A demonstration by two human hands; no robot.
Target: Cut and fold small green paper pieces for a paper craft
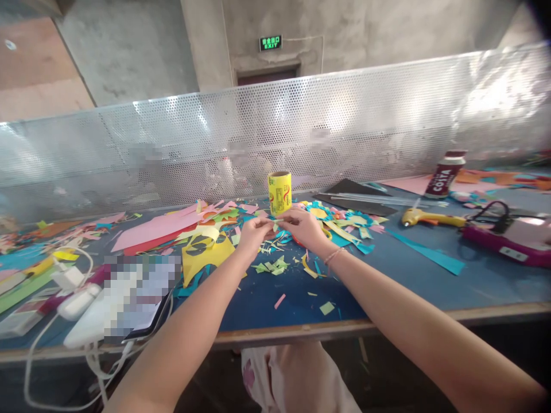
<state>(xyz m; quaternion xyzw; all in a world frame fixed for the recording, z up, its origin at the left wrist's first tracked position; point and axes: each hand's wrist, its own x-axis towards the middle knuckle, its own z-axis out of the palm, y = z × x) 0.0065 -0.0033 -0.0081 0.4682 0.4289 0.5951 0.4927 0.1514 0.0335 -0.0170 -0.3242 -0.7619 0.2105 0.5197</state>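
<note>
Over the middle of the blue table, my left hand [256,230] and my right hand [303,227] meet with pinched fingertips. Between them is a small pale green paper piece [276,225], partly covered by the fingers. A yellow printed cardboard tube [280,193] stands upright just behind my hands. Light green paper scraps [272,266] lie on the table below them. Beside my left wrist is a yellow paper sheet with cut-outs [202,258]. Colourful paper pieces [340,218] are heaped by my right hand, with a red and a yellow handle-like loop partly hidden there.
A yellow glue gun [430,218], a purple power strip [508,244] and a dark red COSTA bottle [445,175] stand or lie to the right. Pink paper sheets [159,228], a phone [148,312] and white cables [32,367] occupy the left. A perforated metal screen [181,149] borders the back.
</note>
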